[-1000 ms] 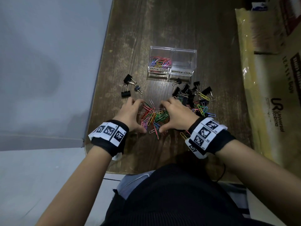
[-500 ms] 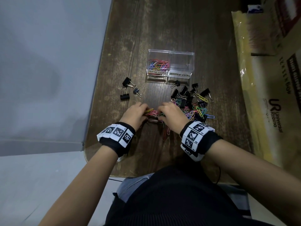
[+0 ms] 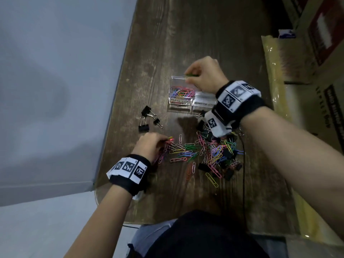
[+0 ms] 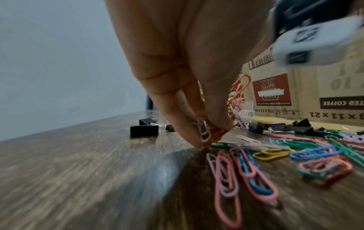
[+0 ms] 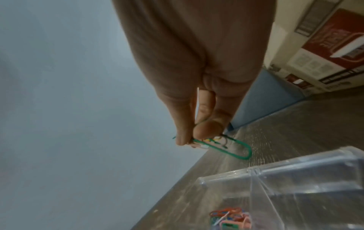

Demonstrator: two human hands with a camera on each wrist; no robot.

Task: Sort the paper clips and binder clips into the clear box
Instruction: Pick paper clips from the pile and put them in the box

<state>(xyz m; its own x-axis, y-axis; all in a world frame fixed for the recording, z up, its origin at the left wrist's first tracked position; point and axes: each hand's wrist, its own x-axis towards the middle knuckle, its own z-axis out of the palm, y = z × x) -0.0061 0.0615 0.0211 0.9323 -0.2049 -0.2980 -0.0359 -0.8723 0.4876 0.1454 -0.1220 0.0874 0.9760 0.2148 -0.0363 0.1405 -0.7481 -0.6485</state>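
Note:
The clear two-compartment box [image 3: 174, 101] stands mid-table; its left compartment, labelled PAPER CLIPS, holds coloured paper clips [image 3: 182, 92], also seen from the right wrist [image 5: 229, 215]. My right hand [image 3: 203, 76] hovers over the box's far edge, pinching a small bunch of paper clips, a green one [image 5: 239, 148] sticking out. My left hand [image 3: 150, 144] rests at the left end of the loose pile of paper clips [image 3: 202, 151], pinching several clips [image 4: 206, 133] against the table. Black binder clips [image 3: 225, 161] are mixed into the pile's right side.
Three black binder clips [image 3: 147, 118] lie apart at the left, near the table's left edge [image 3: 111, 116]. Cardboard boxes [image 3: 316, 53] and a yellow plastic-wrapped pack [image 3: 275, 75] line the right side. A black cable [image 3: 243, 174] runs along the pile's right.
My right hand has lifted away from the pile and moved up over the box with clips in its fingers. My left hand has stayed at the pile, shifting slightly left and gathering clips.

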